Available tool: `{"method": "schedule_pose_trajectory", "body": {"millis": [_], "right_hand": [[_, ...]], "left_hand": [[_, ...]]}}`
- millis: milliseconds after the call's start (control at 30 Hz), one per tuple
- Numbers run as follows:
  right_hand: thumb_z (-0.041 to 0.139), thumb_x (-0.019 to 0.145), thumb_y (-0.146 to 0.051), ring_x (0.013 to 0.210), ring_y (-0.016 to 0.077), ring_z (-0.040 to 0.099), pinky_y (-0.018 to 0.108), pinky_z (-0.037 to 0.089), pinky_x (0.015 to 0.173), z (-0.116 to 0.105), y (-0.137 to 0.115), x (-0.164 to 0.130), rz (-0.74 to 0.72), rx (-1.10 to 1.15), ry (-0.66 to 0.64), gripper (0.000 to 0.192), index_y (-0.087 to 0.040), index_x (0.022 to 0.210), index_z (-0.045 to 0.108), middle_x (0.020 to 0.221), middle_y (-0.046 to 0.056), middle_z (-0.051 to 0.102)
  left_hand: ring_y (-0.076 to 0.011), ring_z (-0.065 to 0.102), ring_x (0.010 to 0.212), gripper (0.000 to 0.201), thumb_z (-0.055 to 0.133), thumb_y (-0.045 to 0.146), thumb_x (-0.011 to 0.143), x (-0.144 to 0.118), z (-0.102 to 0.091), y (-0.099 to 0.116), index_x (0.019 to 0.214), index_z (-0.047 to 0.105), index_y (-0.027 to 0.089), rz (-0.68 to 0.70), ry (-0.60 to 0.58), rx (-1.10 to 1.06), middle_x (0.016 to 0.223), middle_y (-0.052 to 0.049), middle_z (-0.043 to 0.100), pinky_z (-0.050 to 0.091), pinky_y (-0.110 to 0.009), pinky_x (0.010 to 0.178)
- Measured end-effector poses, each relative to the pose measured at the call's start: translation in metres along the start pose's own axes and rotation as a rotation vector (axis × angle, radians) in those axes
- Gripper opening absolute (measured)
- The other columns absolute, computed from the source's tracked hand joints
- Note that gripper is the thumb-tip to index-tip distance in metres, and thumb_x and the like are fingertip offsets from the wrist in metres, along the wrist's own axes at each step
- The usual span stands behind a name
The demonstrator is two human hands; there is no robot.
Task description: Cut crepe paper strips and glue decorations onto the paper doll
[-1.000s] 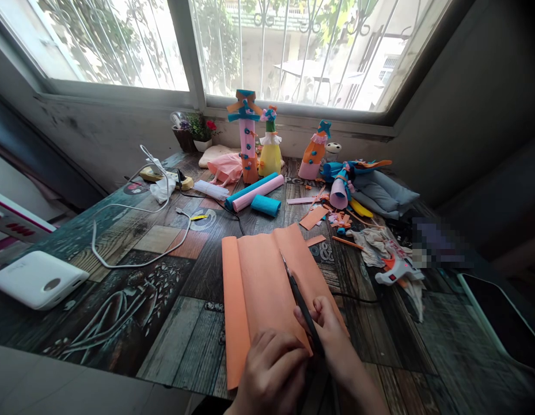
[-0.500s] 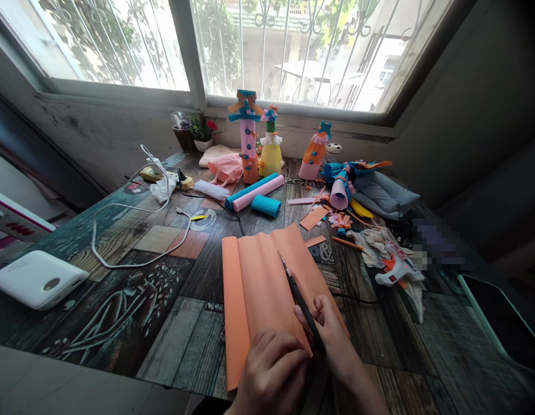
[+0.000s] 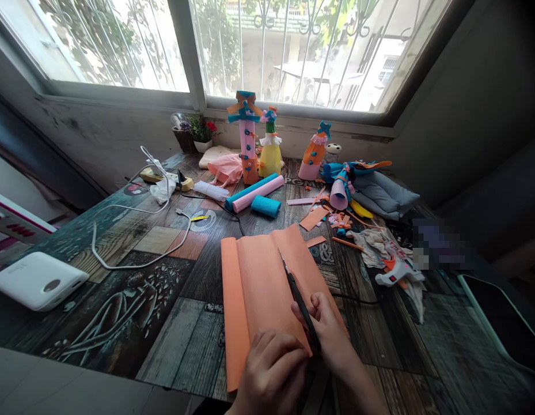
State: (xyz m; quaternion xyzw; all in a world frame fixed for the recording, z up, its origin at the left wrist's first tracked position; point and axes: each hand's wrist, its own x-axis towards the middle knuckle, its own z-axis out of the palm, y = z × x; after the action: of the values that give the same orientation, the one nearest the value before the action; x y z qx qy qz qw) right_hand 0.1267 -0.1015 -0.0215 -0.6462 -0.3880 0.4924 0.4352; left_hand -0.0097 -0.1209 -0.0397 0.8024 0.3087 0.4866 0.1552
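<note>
Mid-cut: our right hand [image 3: 331, 340] grips scissors [image 3: 298, 297], blades nearly closed; left hand [image 3: 271, 369] presses orange sheet [image 3: 258, 288] flat. Next: advance blades w/ steady line.

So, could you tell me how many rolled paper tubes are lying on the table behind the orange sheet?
3: a long blue roll, a long pink roll touching it, and a short blue roll just in front. Clutter may hide others.
</note>
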Motion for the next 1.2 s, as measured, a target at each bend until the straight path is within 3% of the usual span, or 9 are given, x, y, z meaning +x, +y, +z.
{"method": "schedule_pose_trajectory", "body": {"millis": [400,567,867,1067,1200], "right_hand": [[0.068,0.066,-0.048,0.042,0.0059,0.022,0.018,0.013,0.038,0.002,0.005,0.006,0.095,0.152,-0.093,0.053,-0.026,0.069,0.021,0.052,-0.014,0.025],[0.07,0.065,-0.048,0.041,0.0056,0.026,0.018,0.015,0.037,0.002,0.007,0.009,0.1,0.181,-0.11,0.054,-0.026,0.071,0.021,0.052,-0.014,0.028],[0.07,0.062,-0.053,0.043,0.0056,0.02,0.017,0.013,0.038,0.002,0.005,0.008,0.069,0.185,-0.108,0.056,-0.025,0.071,0.022,0.052,-0.014,0.026],[0.069,0.066,-0.051,0.038,0.0041,0.025,0.013,0.016,0.034,0.004,0.001,0.009,0.171,0.243,-0.126,0.055,-0.027,0.073,0.02,0.05,-0.015,0.032],[0.069,0.066,-0.05,0.035,0.0034,0.026,0.012,0.016,0.031,0.005,0.001,0.011,0.162,0.264,-0.13,0.054,-0.027,0.073,0.02,0.051,-0.015,0.033]], "left_hand": [[-0.0158,0.057,0.067,0.016,0.052,0.004,0.079,-0.001,0.001,0.0,0.086,0.062,0.015,-0.011,-0.018,-0.001,0.074,-0.006,0.064,0.047,-0.028,0.061],[-0.0163,0.056,0.067,0.015,0.053,0.003,0.078,-0.001,0.0,0.0,0.086,0.061,0.014,-0.006,-0.018,-0.017,0.075,-0.007,0.065,0.046,-0.028,0.06],[-0.0155,0.057,0.067,0.016,0.053,0.003,0.078,0.001,0.0,0.001,0.085,0.062,0.014,-0.011,-0.018,-0.006,0.074,-0.006,0.064,0.047,-0.027,0.061],[-0.0154,0.056,0.067,0.015,0.053,0.004,0.078,-0.003,0.002,-0.002,0.085,0.061,0.015,-0.013,-0.022,-0.006,0.075,-0.006,0.064,0.046,-0.027,0.061],[-0.0155,0.057,0.067,0.015,0.053,0.004,0.079,-0.003,0.002,-0.001,0.085,0.061,0.015,-0.015,-0.028,-0.004,0.075,-0.006,0.064,0.046,-0.027,0.061]]}}
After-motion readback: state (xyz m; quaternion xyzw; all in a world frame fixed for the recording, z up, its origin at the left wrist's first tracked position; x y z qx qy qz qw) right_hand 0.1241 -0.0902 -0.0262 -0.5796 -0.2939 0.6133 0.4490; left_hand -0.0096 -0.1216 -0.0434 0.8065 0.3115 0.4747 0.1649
